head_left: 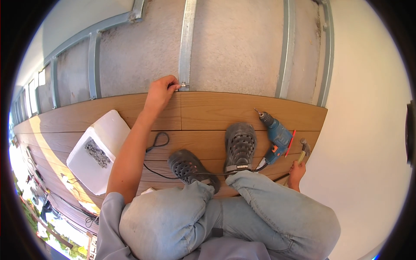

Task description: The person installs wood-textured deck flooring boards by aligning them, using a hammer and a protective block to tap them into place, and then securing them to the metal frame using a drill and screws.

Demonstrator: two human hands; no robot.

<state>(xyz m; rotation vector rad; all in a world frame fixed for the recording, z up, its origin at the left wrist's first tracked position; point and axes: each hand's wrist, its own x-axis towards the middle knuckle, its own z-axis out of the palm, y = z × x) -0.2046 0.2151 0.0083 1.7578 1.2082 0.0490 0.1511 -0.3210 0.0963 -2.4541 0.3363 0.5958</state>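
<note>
My left hand (163, 90) reaches forward to the far edge of the brown wood-grain decking boards (225, 106). Its fingers are pinched at a small metal clip (183, 85), which sits on a galvanised metal joist (186, 47) close to the board edge, near the joint between two boards. Low on the right, my right hand (296, 172) is wrapped around the handle of a claw hammer (305, 147), its head pointing up beside the wall. A blue power drill (278, 135) with a bit fitted lies on the boards between my right shoe and the hammer.
A white plastic container (113, 134) holding many small metal pieces (98, 152) stands left of my forearm. A black cord (173, 177) crosses by my shoes. A thin red stick (290, 143) lies against the drill. More joists (94, 65) span the concrete; a pale wall (364, 130) borders the right.
</note>
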